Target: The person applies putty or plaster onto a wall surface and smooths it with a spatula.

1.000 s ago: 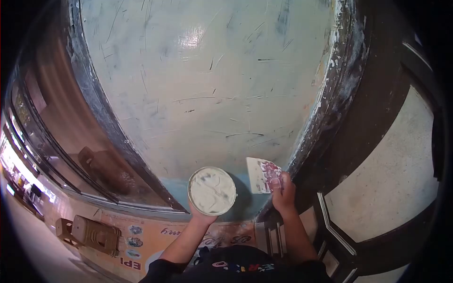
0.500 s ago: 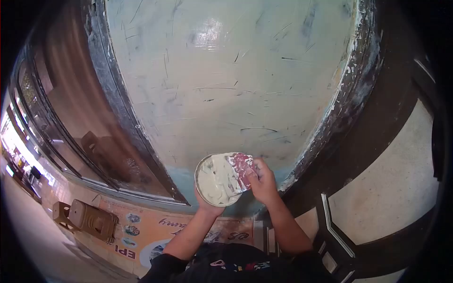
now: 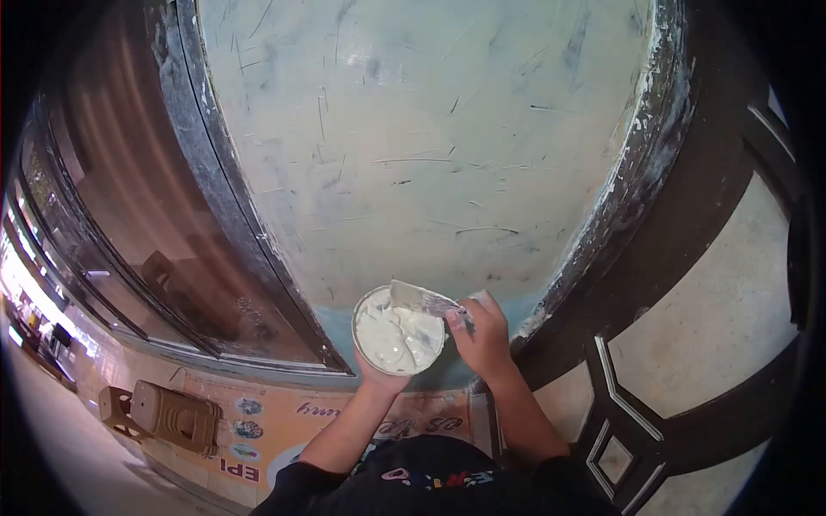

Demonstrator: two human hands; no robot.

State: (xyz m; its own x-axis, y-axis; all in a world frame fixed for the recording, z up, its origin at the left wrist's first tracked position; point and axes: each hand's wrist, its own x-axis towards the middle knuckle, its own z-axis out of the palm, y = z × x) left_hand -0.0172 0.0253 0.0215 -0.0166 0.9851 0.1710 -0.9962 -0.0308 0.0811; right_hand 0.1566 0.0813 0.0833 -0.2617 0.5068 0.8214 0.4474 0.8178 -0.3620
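Observation:
My left hand [image 3: 381, 376] holds a round tub [image 3: 356, 342] from below and its near side. White paste [image 3: 387, 340] fills the tub, with ridges and a hollow in its surface. The fingers of my right hand [image 3: 482, 335] are closed on a flat scraper [image 3: 420, 300]. Its blade lies over the far right part of the tub, smeared with paste, and its edge is near the far rim. Whether the blade touches the paste is hard to tell. Past the tub stands a pale, scratched wall panel [image 3: 413, 189].
Dark, paint-marked frames border the panel, the left one [image 3: 202, 146] beside reflective glass [image 3: 129, 172]. Brown stacked stools [image 3: 176, 417] stand at lower left, near an orange printed banner [image 3: 284, 421]. A dark door with pale panels [image 3: 688, 318] is at the right.
The scraper has turned in my right hand, from its red, paste-smeared face showing to a thinner, tilted view over the tub. The paste surface has changed shape. The view has shifted slightly.

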